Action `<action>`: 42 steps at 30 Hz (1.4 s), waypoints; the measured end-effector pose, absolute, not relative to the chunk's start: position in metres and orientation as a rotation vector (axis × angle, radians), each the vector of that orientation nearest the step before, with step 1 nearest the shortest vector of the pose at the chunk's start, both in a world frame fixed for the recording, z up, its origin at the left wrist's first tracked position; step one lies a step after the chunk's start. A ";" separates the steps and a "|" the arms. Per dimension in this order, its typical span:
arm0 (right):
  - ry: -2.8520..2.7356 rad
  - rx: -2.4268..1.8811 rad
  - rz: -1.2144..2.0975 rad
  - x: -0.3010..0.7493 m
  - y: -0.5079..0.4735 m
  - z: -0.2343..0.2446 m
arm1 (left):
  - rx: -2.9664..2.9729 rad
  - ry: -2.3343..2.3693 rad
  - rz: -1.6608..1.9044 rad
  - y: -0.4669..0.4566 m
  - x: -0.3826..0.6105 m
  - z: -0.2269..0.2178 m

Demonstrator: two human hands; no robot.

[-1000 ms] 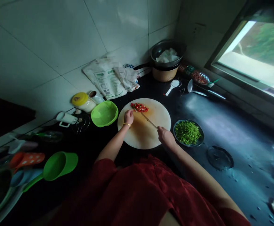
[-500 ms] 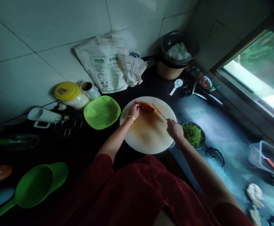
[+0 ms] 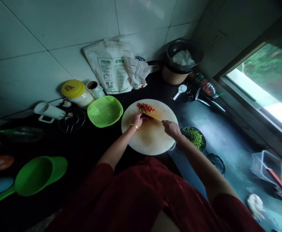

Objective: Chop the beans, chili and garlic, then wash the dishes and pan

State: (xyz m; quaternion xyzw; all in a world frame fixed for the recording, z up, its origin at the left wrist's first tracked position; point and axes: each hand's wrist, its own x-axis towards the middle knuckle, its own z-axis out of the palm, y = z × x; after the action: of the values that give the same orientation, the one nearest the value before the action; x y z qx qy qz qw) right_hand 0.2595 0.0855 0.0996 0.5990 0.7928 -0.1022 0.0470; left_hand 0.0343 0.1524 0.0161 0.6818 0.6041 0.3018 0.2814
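Your right hand (image 3: 171, 128), closed on the knife (image 3: 153, 118), has brought its blade back down beside the chopped red chilli (image 3: 144, 107) at the round cutting board's (image 3: 150, 140) far edge, while your loosely curled left hand (image 3: 137, 120) steadies the pile.

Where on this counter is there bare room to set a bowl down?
Bare counter lies right of the bowl of chopped greens, up to the window sill. The near half of the cutting board is also bare. Left is crowded: green basin, wire trivet, white cup.
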 end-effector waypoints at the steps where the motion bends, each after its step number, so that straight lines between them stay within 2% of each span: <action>1: 2.445 1.790 -0.318 0.264 0.083 0.099 | 1.843 1.632 0.777 0.141 0.033 0.017; 6: 2.547 1.691 -0.364 0.276 0.071 0.095 | 1.892 1.649 0.750 0.094 0.031 0.015; 13: 2.492 1.811 -0.246 0.257 0.097 0.096 | 1.833 1.757 0.816 0.089 0.010 0.026; 19: 2.585 1.594 -0.269 0.248 0.094 0.086 | 1.812 1.772 0.892 0.079 -0.009 0.029; 23: 2.639 1.462 -0.317 0.253 0.080 0.091 | 1.775 1.811 1.077 0.072 -0.015 0.032; 26: 2.578 1.529 -0.336 0.245 0.071 0.106 | 1.710 1.799 1.290 0.078 -0.011 0.043; 31: 2.452 1.531 -0.406 0.222 0.066 0.130 | 1.513 1.556 1.482 0.111 0.010 0.056; 36: 2.406 1.476 -0.349 0.222 0.075 0.133 | 1.216 1.472 1.379 0.136 0.029 0.034; 42: 2.373 1.502 -0.322 0.233 0.071 0.105 | 1.217 1.501 1.351 0.121 0.040 0.016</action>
State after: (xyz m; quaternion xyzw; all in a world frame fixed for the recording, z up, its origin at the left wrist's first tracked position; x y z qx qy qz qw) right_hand 0.2328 0.0705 0.1050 0.5247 0.8291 -0.1125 0.1568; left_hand 0.0401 0.1210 0.0162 0.4769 0.5883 0.5297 0.3820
